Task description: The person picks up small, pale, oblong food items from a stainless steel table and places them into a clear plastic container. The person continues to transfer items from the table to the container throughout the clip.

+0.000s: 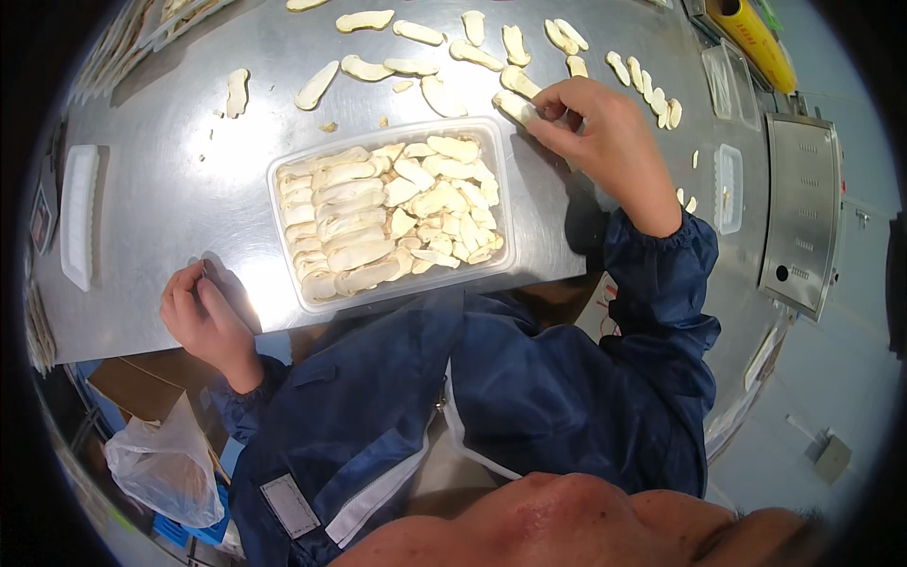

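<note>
My right hand pinches one end of a pale dried slice, perhaps mushroom, just above the upper right corner of a clear plastic tray. Overlapping long slices fill the tray's left part in rows, and smaller loose pieces fill its right part. At the table's front edge, left of the tray, my left hand rests with curled fingers; whether it holds anything is not plain. More slices lie scattered beyond the tray, with a short line of them at the upper right.
The steel table also bears a white ridged tray at left and another small tray at right. Stacked trays stand at the upper left. A metal box is at the far right; a plastic bag hangs below.
</note>
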Demonstrator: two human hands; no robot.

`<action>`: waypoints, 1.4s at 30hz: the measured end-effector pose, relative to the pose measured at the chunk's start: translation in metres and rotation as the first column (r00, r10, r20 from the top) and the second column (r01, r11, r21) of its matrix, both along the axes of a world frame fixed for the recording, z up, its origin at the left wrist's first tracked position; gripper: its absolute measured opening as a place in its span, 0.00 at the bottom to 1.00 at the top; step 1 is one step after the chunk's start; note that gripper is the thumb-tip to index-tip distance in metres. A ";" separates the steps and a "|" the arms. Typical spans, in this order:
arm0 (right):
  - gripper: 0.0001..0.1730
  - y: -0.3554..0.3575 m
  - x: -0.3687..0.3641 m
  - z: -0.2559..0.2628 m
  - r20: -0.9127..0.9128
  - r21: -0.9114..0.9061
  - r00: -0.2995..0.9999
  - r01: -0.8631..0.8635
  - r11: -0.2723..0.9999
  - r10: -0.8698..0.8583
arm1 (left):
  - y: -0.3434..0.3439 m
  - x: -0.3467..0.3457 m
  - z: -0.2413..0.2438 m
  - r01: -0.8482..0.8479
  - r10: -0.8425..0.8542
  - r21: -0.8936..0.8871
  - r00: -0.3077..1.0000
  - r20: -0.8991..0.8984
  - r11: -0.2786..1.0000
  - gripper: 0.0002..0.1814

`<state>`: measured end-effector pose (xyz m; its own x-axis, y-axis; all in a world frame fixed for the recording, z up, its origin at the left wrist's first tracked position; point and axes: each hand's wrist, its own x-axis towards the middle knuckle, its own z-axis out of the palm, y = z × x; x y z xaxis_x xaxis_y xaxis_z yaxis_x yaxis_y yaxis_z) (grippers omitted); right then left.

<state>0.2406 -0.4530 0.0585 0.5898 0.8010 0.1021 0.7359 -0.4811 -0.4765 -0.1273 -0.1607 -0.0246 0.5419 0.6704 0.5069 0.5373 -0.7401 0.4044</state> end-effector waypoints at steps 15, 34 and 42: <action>0.15 0.010 -0.001 -0.010 0.063 -0.076 0.992 0.117 0.990 -0.113 | -0.001 0.004 0.005 0.042 -0.042 0.025 0.999 0.007 0.999 0.10; 0.15 0.091 -0.048 -0.008 0.177 0.165 0.894 -0.440 0.883 0.412 | -0.002 0.006 0.008 0.031 -0.031 0.014 0.999 0.023 0.999 0.11; 0.16 0.090 -0.048 -0.011 0.167 0.141 0.893 -0.441 0.886 0.417 | -0.002 0.006 0.009 0.028 -0.028 0.016 1.000 0.013 0.999 0.11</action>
